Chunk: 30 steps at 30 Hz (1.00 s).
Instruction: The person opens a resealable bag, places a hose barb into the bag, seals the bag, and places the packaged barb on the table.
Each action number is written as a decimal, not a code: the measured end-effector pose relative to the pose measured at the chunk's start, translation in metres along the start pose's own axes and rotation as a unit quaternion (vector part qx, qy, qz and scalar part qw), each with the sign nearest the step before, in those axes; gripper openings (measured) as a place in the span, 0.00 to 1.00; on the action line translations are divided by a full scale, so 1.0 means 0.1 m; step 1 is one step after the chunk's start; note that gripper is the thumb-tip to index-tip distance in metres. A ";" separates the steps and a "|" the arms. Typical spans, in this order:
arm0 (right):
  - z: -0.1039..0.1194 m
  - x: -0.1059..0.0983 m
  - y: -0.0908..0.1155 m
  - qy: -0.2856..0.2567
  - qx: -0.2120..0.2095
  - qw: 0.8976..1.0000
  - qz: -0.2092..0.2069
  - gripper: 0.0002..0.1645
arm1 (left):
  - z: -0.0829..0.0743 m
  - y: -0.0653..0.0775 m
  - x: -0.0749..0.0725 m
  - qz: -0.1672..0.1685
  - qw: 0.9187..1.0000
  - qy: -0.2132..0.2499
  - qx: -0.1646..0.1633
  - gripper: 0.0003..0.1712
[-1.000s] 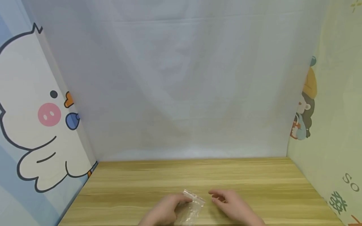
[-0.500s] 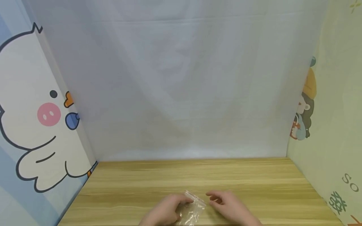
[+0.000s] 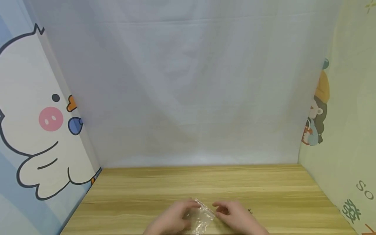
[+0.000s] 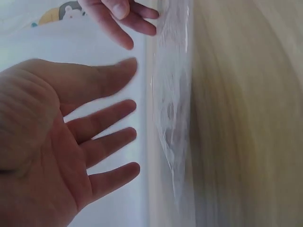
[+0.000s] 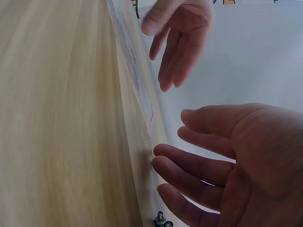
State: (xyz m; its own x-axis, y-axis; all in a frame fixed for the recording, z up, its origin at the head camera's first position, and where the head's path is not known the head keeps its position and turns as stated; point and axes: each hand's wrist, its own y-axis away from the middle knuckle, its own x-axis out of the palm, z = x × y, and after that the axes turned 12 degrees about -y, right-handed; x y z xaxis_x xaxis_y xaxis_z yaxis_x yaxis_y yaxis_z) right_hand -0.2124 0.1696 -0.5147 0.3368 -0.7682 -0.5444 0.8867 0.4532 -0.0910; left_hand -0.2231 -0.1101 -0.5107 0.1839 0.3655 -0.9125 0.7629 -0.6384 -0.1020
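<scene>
A clear zip-lock bag (image 3: 201, 219) lies flat on the wooden table between the two hands, its seal strip slanting at the far right side. My left hand (image 3: 174, 216) hovers at the bag's left; in the left wrist view its fingers (image 4: 109, 120) are spread, apart from the bag (image 4: 174, 94). My right hand (image 3: 235, 215) is near the bag's right corner, fingers loosely bent with nothing seen between them. Small dark metal parts (image 3: 250, 211) lie just right of that hand; the right wrist view shows a shiny metal fitting (image 5: 161, 220) below the fingers.
The wooden table (image 3: 132, 199) extends back to a pale grey-white curtain (image 3: 188, 98). A cartoon-printed panel (image 3: 29, 124) borders the left side, and a light green printed one (image 3: 346, 130) the right.
The bag has turned slightly and shifted right. My right hand has moved a little left, and the small metal parts now show beside it. My left fingers have come off the bag.
</scene>
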 end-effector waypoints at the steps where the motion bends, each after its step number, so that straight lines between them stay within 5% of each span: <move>1: 0.00 0.00 0.00 0.002 0.001 1.000 0.001 0.23 | -0.01 0.00 0.00 -0.001 1.000 -0.005 0.002 0.36; 12: 0.02 0.01 0.02 -0.006 0.005 1.000 0.013 0.24 | -0.14 -0.02 0.10 0.016 0.997 -0.077 -0.007 0.40; 17: 0.02 0.02 0.01 -0.007 0.013 1.000 0.014 0.25 | -0.15 -0.04 0.14 0.028 0.997 -0.074 -0.016 0.41; 30: -0.01 0.05 0.01 -0.052 0.028 0.998 0.015 0.23 | -0.10 -0.06 0.11 0.031 0.996 -0.072 0.044 0.43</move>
State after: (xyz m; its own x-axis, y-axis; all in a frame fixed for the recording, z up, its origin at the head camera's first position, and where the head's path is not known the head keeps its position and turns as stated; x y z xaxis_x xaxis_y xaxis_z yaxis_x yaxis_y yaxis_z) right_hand -0.2103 0.1668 -0.5182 0.3920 -0.7990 -0.4560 0.8913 0.4526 -0.0269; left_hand -0.2193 -0.0961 -0.5160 0.1327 0.2273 -0.9647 0.6951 -0.7152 -0.0729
